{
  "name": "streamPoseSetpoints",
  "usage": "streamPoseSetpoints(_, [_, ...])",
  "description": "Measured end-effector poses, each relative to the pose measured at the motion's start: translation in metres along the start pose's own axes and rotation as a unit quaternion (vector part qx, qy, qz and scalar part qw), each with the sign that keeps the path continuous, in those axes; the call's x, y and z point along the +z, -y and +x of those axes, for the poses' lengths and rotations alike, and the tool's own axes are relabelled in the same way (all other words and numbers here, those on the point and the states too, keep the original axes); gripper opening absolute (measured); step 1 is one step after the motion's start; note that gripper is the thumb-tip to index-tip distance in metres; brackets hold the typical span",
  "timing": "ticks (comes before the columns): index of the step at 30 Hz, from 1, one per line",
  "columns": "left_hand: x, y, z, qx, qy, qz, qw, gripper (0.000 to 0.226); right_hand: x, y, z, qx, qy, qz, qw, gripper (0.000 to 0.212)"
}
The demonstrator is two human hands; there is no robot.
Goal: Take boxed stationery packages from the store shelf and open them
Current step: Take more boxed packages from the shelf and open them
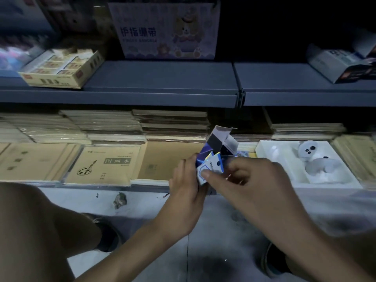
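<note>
Blue-and-white small cardboard box (211,159) was held before shelved brown paper notebooks (105,163), top flaps spread, inside too dark to read. Left grip (185,190) curled round its side; right grip (244,176) pinched its front. A nearby white tray (262,147) held seemingly a white figure (309,151).

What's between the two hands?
In the head view, a small blue-and-white box, top flaps open; the left hand grips its side, the right hand pinches its front.

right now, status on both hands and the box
Left hand grips box at its side. Right hand pinches its front. Top flaps open. Nothing in the way.
</note>
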State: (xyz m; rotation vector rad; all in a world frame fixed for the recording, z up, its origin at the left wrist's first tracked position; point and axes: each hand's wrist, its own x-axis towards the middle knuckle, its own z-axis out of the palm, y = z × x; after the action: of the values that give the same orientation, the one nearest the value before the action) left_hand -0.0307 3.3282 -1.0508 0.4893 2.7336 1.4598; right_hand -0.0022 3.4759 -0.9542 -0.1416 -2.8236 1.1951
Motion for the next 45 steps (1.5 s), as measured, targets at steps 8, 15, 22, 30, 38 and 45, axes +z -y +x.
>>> streamPoseSetpoints(8, [0.0, -0.001, 0.007, 0.006, -0.002, 0.116, 0.993, 0.056, 0.007, -0.014, 0.008, -0.016, -0.027, -0.097, 0.995, 0.047])
streamPoseSetpoints(15, [-0.004, 0.01, 0.008, 0.012, -0.016, 0.166, 0.986, 0.056, -0.006, -0.012, 0.006, -0.072, -0.106, -0.204, 0.97, 0.039])
streamPoseSetpoints(22, [-0.009, 0.005, 0.007, 0.006, 0.011, -0.011, 1.0, 0.037, -0.031, -0.001, 0.012, 0.017, -0.014, 0.322, 0.946, 0.021])
streamPoseSetpoints(30, [-0.007, -0.005, 0.003, 0.015, 0.094, -0.102, 0.99, 0.043, -0.039, 0.002, 0.012, -0.076, 0.105, 0.186, 0.974, 0.025])
streamPoseSetpoints(38, [-0.009, -0.006, 0.009, 0.012, 0.092, -0.157, 0.983, 0.052, -0.049, 0.013, 0.004, -0.137, -0.063, 0.208, 0.967, 0.019])
streamPoseSetpoints(45, [-0.011, 0.008, 0.007, -0.025, 0.075, -0.181, 0.98, 0.042, -0.082, 0.012, 0.023, 0.156, -0.124, 0.199, 0.959, 0.061])
